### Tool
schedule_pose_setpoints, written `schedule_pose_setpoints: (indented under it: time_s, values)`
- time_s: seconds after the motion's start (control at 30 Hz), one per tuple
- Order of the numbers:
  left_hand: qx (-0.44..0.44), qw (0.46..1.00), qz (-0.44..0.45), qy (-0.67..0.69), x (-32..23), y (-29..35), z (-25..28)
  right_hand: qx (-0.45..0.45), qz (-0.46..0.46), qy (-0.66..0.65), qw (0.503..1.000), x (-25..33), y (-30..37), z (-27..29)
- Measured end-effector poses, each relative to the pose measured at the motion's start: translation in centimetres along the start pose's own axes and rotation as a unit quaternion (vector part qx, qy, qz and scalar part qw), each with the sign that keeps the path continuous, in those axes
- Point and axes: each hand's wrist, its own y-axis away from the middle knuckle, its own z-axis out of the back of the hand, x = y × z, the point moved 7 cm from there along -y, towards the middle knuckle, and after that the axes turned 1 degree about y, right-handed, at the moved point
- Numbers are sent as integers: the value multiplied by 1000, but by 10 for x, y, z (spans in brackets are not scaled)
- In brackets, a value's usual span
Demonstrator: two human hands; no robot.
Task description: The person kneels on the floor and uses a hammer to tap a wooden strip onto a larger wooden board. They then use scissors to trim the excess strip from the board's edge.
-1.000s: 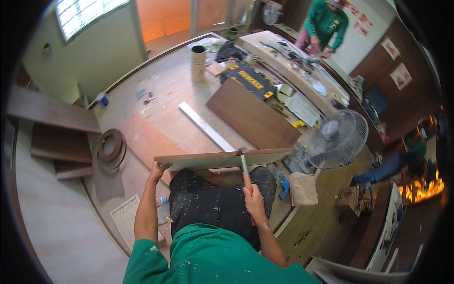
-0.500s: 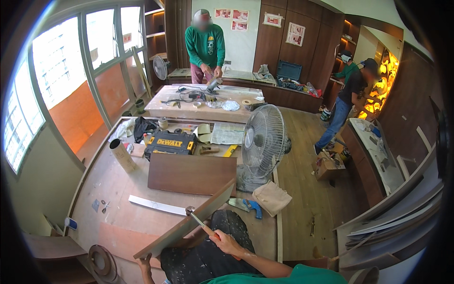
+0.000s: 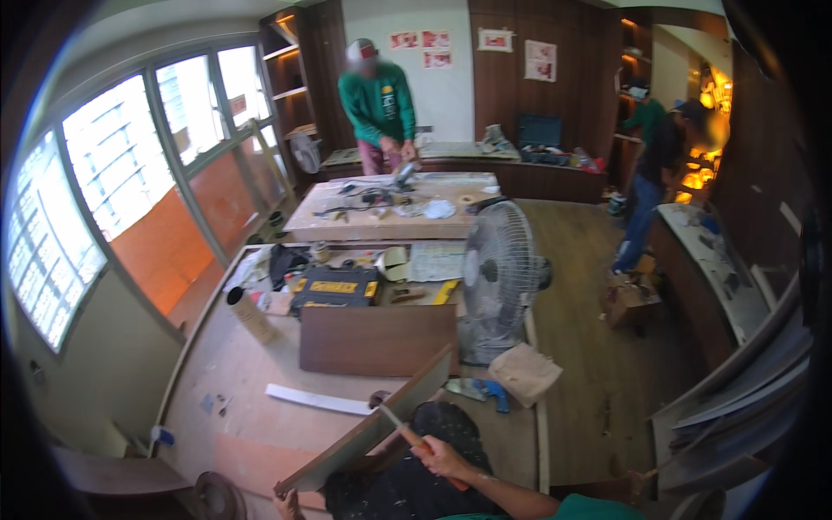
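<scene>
A long brown board [image 3: 347,449] leans on edge across my lap, running from lower left to upper right. My left hand [image 3: 287,503] grips its lower left end, partly cut off by the lower picture edge. My right hand [image 3: 445,461] is wrapped round the orange handle of a metal-shafted hand tool [image 3: 400,425], whose shaft reaches up to the board. At the shaft's far end shows a dark rounded thing [image 3: 379,399]; blur hides whether it belongs to the tool. My dark, speckled trouser leg [image 3: 446,422] is under the board.
Ahead lie a flat brown panel [image 3: 377,340], a white strip [image 3: 319,399], a black-and-yellow toolbox [image 3: 336,286] and a cardboard tube [image 3: 251,317]. A fan [image 3: 500,270], a blue-handled saw [image 3: 481,390] and a folded cloth [image 3: 525,374] are at right. A person [image 3: 379,108] works behind the far table.
The view has shifted, so the scene sits further right and lower. Both hands keep their holds on the board and tool. The tool's shaft still meets the board.
</scene>
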Motion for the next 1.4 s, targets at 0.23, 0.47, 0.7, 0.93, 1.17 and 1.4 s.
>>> schedule_pose_setpoints:
  time_s: [0.23, 0.47, 0.7, 0.93, 1.17, 1.4]
  values:
    - [-159, 982, 89, 52, 5, -9, 22, 4, 12, -58, 998, -11, -6, 3]
    - [-206, 798, -231, -516, -56, 4, -29, -2, 1, -105, 994, -29, -9, 10]
    - [-2, 720, -260, -644, -73, 25, -155, 6, 7, -158, 987, -2, 4, 10]
    - [159, 683, -323, -635, -75, 49, -317, -2, 15, -175, 984, 3, 6, 15]
    - [276, 660, -388, -581, -79, 63, -423, -1, 18, -186, 982, 1, 2, 17]
    - [303, 647, -346, -608, -95, 60, -353, 14, 23, -214, 976, -4, 1, 19]
